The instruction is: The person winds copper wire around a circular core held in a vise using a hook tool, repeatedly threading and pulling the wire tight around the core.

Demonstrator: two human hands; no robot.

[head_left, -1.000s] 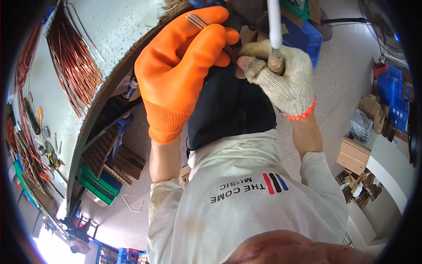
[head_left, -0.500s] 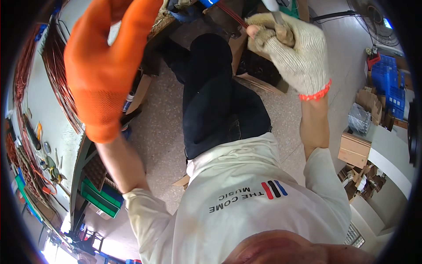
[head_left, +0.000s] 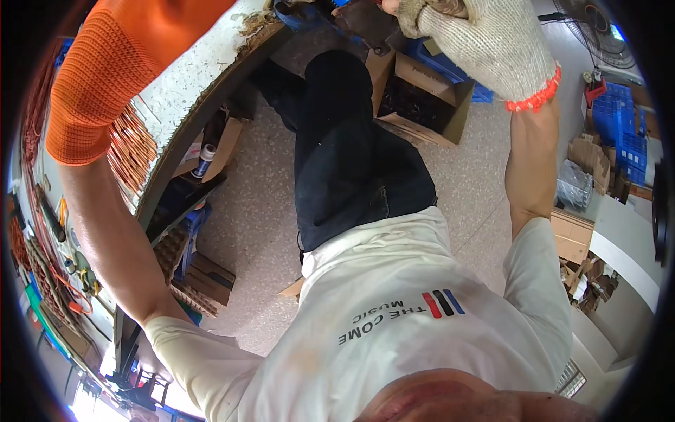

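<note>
My left hand (head_left: 144, 46) wears an orange knitted-cuff glove and reaches over the workbench (head_left: 200, 67); the top edge of the picture cuts off its fingers. Beneath its wrist lies a bundle of copper-coloured rods or wires (head_left: 133, 151) on the bench. My right hand (head_left: 485, 46), in a white knitted glove with a red-orange cuff, is at the top right of centre. Its fingers are curled in, and a bare fingertip shows at the glove's left side. What they grip is hidden by the glove and the picture edge.
An open cardboard box (head_left: 460, 116) of dark pieces stands on the floor beyond my legs. A white-capped bottle (head_left: 204, 160) and more cartons sit under the bench. Blue crates (head_left: 619, 133) and a black fan (head_left: 594, 28) are to the right. Hand tools lie on the left side.
Both hands have moved farther up, partly out of the picture, the right also slightly rightward. The left forearm has swung left, uncovering the bench's worn edge. The right fingers stay curled.
</note>
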